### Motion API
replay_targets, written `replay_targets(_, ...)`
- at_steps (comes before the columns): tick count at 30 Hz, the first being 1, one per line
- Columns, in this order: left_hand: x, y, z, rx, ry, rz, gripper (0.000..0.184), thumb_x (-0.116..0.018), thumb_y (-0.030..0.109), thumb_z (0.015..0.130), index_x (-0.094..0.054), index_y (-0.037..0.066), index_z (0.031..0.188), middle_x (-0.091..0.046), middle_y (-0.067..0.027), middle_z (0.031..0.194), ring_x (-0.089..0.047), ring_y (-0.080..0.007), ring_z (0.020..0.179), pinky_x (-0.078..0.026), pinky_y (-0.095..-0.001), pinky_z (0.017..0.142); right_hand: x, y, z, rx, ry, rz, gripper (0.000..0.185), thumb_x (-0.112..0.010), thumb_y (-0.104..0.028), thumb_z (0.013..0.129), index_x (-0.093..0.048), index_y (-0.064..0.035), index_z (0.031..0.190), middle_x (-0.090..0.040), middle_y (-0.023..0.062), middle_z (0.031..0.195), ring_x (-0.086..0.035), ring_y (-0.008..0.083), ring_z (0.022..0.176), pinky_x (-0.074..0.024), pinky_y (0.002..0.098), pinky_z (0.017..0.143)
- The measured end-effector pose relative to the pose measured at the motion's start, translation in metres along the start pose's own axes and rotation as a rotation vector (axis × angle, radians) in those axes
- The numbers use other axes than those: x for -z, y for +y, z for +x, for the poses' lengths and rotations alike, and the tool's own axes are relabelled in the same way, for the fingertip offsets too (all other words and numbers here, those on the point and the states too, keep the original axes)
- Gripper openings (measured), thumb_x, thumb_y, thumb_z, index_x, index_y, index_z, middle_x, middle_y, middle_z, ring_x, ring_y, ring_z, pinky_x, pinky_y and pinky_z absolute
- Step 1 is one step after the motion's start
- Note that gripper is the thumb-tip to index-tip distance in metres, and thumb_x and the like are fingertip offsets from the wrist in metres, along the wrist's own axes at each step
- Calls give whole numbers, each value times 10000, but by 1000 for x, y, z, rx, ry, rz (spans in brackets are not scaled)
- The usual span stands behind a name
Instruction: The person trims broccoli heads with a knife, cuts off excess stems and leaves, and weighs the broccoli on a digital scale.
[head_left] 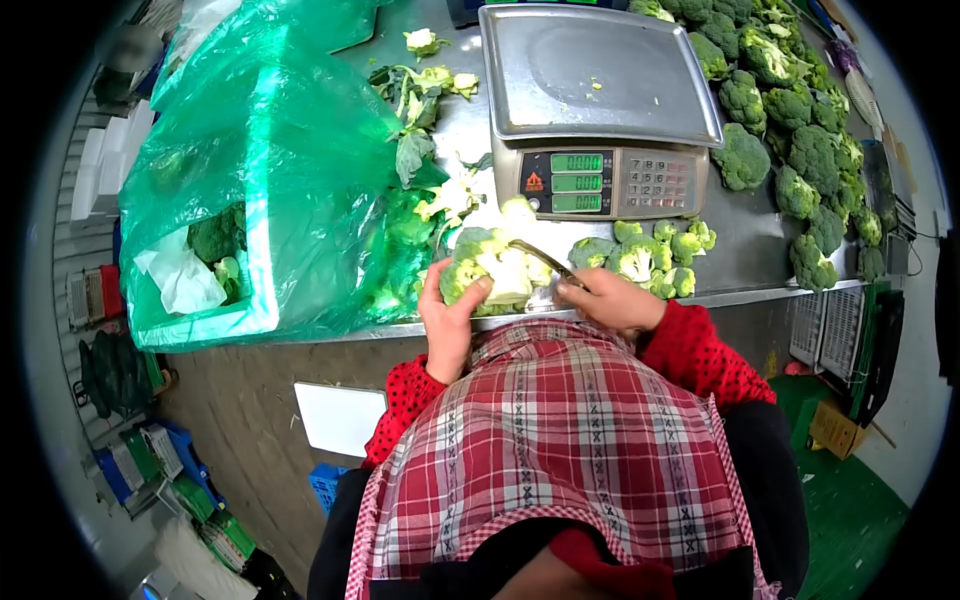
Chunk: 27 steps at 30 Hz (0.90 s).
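A broccoli head [505, 275], its pale, cut stems exposed, is held just above the front edge of a metal counter [745, 225], directly before a worker in a plaid apron [560, 420]. The left hand [449, 315] has its grip closed on the near left side of the head, thumb and fingers pressed against the florets. The right hand [620, 302] has its grip wrapped around the handle of a curved knife [540, 256], whose blade reaches over the upper part of the head; whether the edge is touching cannot be told. Just to the right, a group of small broccoli pieces [655, 255] lies on the counter near its edge. Beyond them stands a digital scale [600, 95] with a metal pan and three lit green readouts, a few green scraps on the pan. Leaves and trimmings [412, 110] lie left of the scale, beside a crate draped in green plastic [320, 190], with more broccoli visible inside. At far right, whole heads form a large pile [815, 150]. Below the counter, a white board [340, 418] lies near a blue crate [326, 485].
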<state>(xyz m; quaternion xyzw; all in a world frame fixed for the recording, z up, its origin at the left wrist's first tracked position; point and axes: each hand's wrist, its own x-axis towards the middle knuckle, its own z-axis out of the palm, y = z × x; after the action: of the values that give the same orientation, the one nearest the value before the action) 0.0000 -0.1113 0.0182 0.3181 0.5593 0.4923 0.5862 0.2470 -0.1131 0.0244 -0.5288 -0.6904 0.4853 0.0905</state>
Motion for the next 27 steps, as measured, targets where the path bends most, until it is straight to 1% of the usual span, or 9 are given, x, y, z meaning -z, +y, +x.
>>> replay_targets(2,-1,1,4,66,-24,-214,418,-719,79,804,-560,-15,1179,-657,-120,1064,-613,-180,969,-483,-304,888,7,3,6,-219,-318,694,301,-512,-273,997,-600,12,960,-581,234,646,-601,364,554,-466,421,492)
replay_targets(4,5,-4,5,194,-32,-411,423,-672,37,828,-533,-16,1224,-630,-140,1158,-609,-209,1052,-487,-327,924,4,5,4,-252,-301,751,301,-511,-278,1001,-595,8,964,-585,233,660,-599,351,546,-452,394,481)
replay_targets(6,11,-8,6,224,-54,-438,491,-650,32,851,-463,-17,1302,-591,-148,1231,-592,-228,1113,-484,-359,964,-9,10,2,107,278,162,256,-531,-244,991,-589,-1,935,-584,213,649,-599,340,540,-447,401,472)
replay_targets(8,11,-9,8,166,-69,-498,545,-656,36,858,-412,-16,1342,-582,-146,1238,-593,-231,1112,-487,-375,974,-15,-1,-5,191,397,-160,170,-610,-183,929,-558,-25,889,-617,157,673,-608,349,566,-468,434,506)
replay_targets(10,7,-4,5,160,-52,-503,568,-661,32,860,-383,-1,1354,-579,-141,1226,-597,-230,1098,-499,-376,958,-17,-21,-4,310,473,-153,164,-614,-179,924,-547,-32,896,-625,148,683,-605,352,554,-466,442,496)
replay_targets(13,-1,4,3,76,-15,-485,551,-673,26,850,-407,17,1332,-589,-127,1179,-607,-217,1063,-515,-363,917,-23,-25,0,250,409,-193,107,-625,-115,903,-560,-34,930,-603,167,706,-615,351,609,-457,431,520)
replay_targets(20,-16,14,-6,65,-11,-481,503,-691,39,828,-457,0,1273,-606,-124,1163,-606,-210,1033,-497,-341,908,-47,-17,13,140,373,-204,147,-612,-145,923,-516,-46,972,-565,157,597,-588,370,533,-432,460,480)
replay_targets(26,-6,1,-2,-39,-3,-44,413,-730,84,800,-532,6,1154,-631,-81,1062,-589,-151,937,-476,-286,847,-47,-18,24,46,378,-240,156,-576,-165,946,-504,-27,956,-528,179,538,-572,398,507,-428,477,462)
replay_targets(27,-1,-3,1,-81,-19,47,390,-737,88,789,-553,11,1124,-634,-79,1061,-591,-149,937,-479,-285,846,-48,-16,25,74,390,-222,160,-558,-173,961,-515,-20,945,-534,156,539,-557,357,472,-432,451,448)
